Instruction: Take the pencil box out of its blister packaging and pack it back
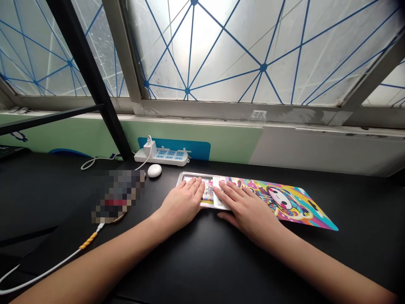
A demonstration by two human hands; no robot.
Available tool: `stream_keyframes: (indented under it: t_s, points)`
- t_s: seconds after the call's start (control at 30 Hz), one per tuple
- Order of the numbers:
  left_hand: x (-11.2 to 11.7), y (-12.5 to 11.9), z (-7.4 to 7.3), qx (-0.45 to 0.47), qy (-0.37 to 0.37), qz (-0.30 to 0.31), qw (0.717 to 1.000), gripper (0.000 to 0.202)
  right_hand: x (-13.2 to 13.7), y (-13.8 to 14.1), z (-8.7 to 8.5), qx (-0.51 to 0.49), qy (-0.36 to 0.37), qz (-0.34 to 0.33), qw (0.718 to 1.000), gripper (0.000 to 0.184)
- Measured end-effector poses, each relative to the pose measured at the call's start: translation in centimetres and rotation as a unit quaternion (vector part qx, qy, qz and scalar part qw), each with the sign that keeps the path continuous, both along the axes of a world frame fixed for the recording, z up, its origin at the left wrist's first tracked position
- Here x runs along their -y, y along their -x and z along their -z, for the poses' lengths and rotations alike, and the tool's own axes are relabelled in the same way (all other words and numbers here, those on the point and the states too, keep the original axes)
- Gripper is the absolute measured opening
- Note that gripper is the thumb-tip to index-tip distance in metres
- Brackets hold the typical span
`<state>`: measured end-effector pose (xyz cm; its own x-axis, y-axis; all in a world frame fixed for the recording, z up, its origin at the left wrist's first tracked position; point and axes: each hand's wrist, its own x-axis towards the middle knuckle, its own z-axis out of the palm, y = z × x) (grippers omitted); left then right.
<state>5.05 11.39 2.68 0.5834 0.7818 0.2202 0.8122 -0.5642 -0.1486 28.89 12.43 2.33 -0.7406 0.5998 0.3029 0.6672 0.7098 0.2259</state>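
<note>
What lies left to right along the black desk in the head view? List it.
blurred object → white oval object → left hand → right hand → colourful cartoon-printed sheet

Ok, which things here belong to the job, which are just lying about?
Job: left hand on metal-rimmed tray; right hand on barcoded white card; cartoon-printed sheet.
Lying about: white mouse, power strip, charger, cable, clear cup.
</note>
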Motion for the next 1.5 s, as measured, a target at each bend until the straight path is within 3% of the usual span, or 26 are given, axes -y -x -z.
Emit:
stream_keyframes:
  t_s: [0.2,0.4,0.6,0.7,0.8,0.9,1.0,1.1,1.27,1.4,1.5]
  points:
    - [0.2,0.0,-0.4,-0.014,0.007,-0.019,1.0,0.055,-0.4,-6.3,1.5,-0.016,-0.038,0.006,0.999,0.054]
    - [-0.1,0.8,-0.9,-0.029,0.011,-0.038,0.999,0.055,0.2,-12.4,1.9,-0.006,-0.056,-0.002,0.998,0.074]
    - [-1.1,2.9,-1.4,-0.017,-0.004,-0.052,0.998,0.057,0.9,-14.8,1.4,-0.032,-0.11,0.032,0.993,0.072]
    - [-1.6,3.3,-1.5,0.018,-0.006,-0.038,0.999,0.062,2.6,-13.0,0.0,-0.052,-0.142,0.014,0.988,0.064]
    - [-1.6,3.1,-1.7,0.056,0.006,-0.036,0.998,0.057,5.9,-9.3,-1.1,-0.053,-0.162,-0.059,0.984,0.052]
    - [-1.6,2.6,-1.7,0.112,0.04,-0.026,0.993,0.048,9.4,-4.6,-0.6,-0.044,-0.18,-0.133,0.974,0.046]
    - [-1.6,2.3,-1.3,0.154,0.055,-0.017,0.986,0.043,11.1,-0.4,1.0,-0.062,-0.176,-0.136,0.973,0.044]
    - [-1.6,2.4,-0.6,0.173,0.053,-0.011,0.984,0.041,10.5,2.9,1.8,-0.07,-0.12,-0.136,0.981,0.039]
    - [-1.7,2.4,0.1,0.216,0.049,-0.009,0.975,0.039,6.7,6.7,1.1,-0.039,0.026,-0.16,0.986,0.047]
    - [-1.5,2.3,-0.2,0.19,0.063,0.003,0.98,0.04,4.8,7.9,0.6,-0.068,0.129,-0.138,0.98,0.066]
    - [-1.6,2.4,-0.6,0.158,0.083,0.004,0.984,0.051,4.4,7.3,0.4,-0.102,0.198,-0.137,0.965,0.062]
